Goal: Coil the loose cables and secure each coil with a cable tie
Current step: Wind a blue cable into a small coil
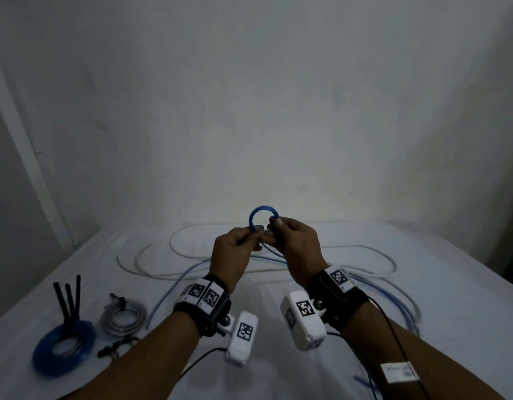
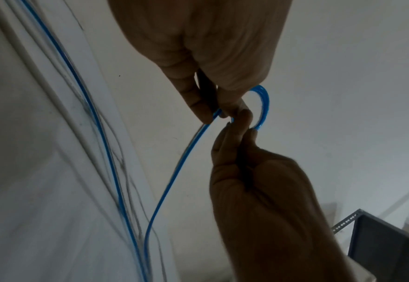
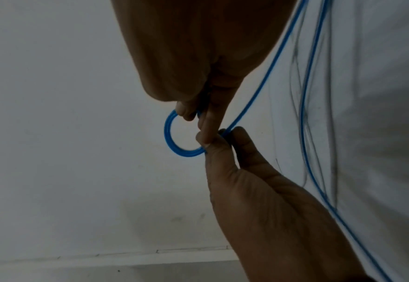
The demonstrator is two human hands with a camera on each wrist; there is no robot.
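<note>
Pinching: left hand [image 1: 235,249] and right hand [image 1: 295,246], both gripping small blue coil [image 1: 262,219] held above table [image 1: 365,327]. Loose blue cable [image 1: 393,295] trails below. Step: winding, early. Next, judged: draw slack, add another loop.

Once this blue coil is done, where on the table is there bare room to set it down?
Bare patch: table between the forearms, near edge. Also the far right corner, beyond the white cable. Crowded: near left, with the blue coil, grey coil and black cable ties; centre and right under the loose blue cable.
</note>
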